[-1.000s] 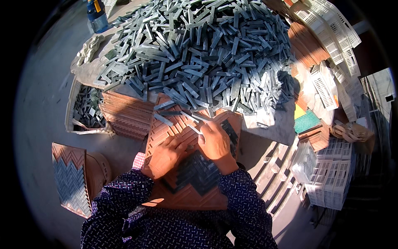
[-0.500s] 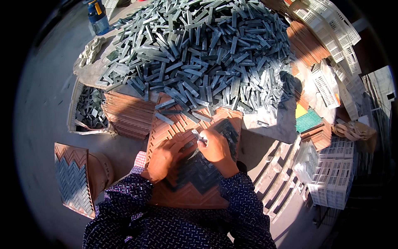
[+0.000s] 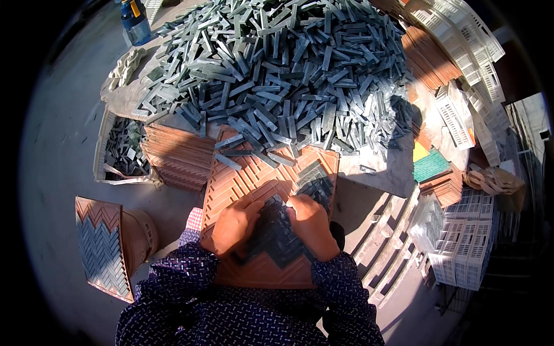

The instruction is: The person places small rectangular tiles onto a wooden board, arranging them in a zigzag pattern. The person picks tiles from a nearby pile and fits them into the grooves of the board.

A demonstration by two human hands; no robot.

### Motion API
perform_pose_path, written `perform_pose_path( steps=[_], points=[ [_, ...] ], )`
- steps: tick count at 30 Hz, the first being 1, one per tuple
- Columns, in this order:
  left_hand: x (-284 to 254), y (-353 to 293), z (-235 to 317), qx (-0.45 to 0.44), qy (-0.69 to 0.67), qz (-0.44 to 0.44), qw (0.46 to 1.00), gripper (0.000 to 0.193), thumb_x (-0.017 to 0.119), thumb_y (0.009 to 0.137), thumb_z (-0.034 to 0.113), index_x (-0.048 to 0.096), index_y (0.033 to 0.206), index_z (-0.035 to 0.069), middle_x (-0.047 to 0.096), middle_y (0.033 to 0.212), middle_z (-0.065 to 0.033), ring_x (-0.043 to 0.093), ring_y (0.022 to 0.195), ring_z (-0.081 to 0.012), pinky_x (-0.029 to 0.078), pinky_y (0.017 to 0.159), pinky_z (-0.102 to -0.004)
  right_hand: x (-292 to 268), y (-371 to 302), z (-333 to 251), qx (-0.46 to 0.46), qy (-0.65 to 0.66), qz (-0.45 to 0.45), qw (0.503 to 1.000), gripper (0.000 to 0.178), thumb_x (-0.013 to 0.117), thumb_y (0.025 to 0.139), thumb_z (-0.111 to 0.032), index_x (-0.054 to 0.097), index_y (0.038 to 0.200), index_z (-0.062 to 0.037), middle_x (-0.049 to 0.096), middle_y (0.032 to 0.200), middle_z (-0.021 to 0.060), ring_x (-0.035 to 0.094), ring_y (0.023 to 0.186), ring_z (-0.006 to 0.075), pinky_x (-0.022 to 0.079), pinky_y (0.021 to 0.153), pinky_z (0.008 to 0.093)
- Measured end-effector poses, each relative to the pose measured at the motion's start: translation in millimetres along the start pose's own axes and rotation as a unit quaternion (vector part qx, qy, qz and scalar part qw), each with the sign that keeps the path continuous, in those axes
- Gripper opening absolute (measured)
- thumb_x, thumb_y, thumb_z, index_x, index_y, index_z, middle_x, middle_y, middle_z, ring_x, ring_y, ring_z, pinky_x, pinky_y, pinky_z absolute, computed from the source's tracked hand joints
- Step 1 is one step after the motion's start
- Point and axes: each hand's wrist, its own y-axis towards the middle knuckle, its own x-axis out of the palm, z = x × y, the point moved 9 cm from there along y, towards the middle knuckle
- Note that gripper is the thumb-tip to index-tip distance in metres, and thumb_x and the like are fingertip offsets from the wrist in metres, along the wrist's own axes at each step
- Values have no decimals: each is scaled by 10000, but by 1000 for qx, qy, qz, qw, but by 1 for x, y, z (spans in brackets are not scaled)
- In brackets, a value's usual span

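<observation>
I have the right hand (image 3: 311, 226) bent low, thumb and fingers drawn together over the dark strips (image 3: 281, 239); I cannot tell whether it pinches one. My left hand (image 3: 232, 225) rests curled on the grooved terracotta-coloured tray (image 3: 245, 180), its grip hidden from me. The strips' zigzag band lies between and beneath both hands, slanting from near left to far right, its far end nearer my right. Beyond, loose strips (image 3: 281, 159) lie across the tray's far part, before the heap (image 3: 277, 75) on the worktop (image 3: 381, 183).

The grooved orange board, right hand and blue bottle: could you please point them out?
Grooved orange board (image 3: 247, 177), head view: bare upper-left surface.
Right hand (image 3: 311, 224), head view: its back.
Blue bottle (image 3: 138, 31), head view: its side.
</observation>
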Motion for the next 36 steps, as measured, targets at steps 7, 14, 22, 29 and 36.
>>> perform_pose_path(
  steps=[7, 14, 22, 29, 36],
  points=[
    [0, 5, 3, -12, 4, 1, 1000, 226, 622, 806, 44, 627, 1032, 31, 611, 980, -158, 612, 891, -356, 514, 762, -398, 9, 25, 1, -85, 69, 9, 994, 219, 628, 778, -45, 611, 996, -48, 622, 990, 153, 596, 907, 363, 499, 764, 417],
    [12, 8, -13, -38, 24, -82, 996, 211, 598, 823, 40, 632, 1032, 34, 618, 998, -147, 614, 892, -343, 513, 758, -390, 6, 49, 3, -99, 67, -33, 992, 230, 647, 765, -23, 615, 993, -20, 625, 971, 169, 599, 907, 368, 491, 771, 412],
    [-26, 89, 11, 177, 226, 37, 957, 250, 616, 687, 37, 601, 937, 34, 547, 1046, -109, 577, 949, -278, 502, 746, -355, -4, 93, 6, -79, -67, 28, 994, 209, 594, 769, -7, 588, 978, -12, 615, 975, 185, 602, 876, 380, 493, 711, 443],
    [-31, 92, 1, 189, 262, 28, 946, 272, 615, 707, 45, 570, 976, 40, 540, 963, -80, 545, 943, -257, 493, 745, -345, -5, 67, 29, 18, 226, -39, 973, 139, 649, 816, -63, 592, 917, 14, 665, 896, 130, 646, 746, 174, 502, 638, 314],
    [-18, 42, -6, 81, 242, -19, 967, 333, 604, 778, 82, 535, 1103, 76, 582, 1024, -98, 579, 984, -267, 514, 741, -374, 6, 47, 33, 75, 315, -69, 944, 269, 680, 798, -54, 551, 1030, -5, 633, 855, 88, 627, 752, 134, 494, 642, 276]
  ],
)
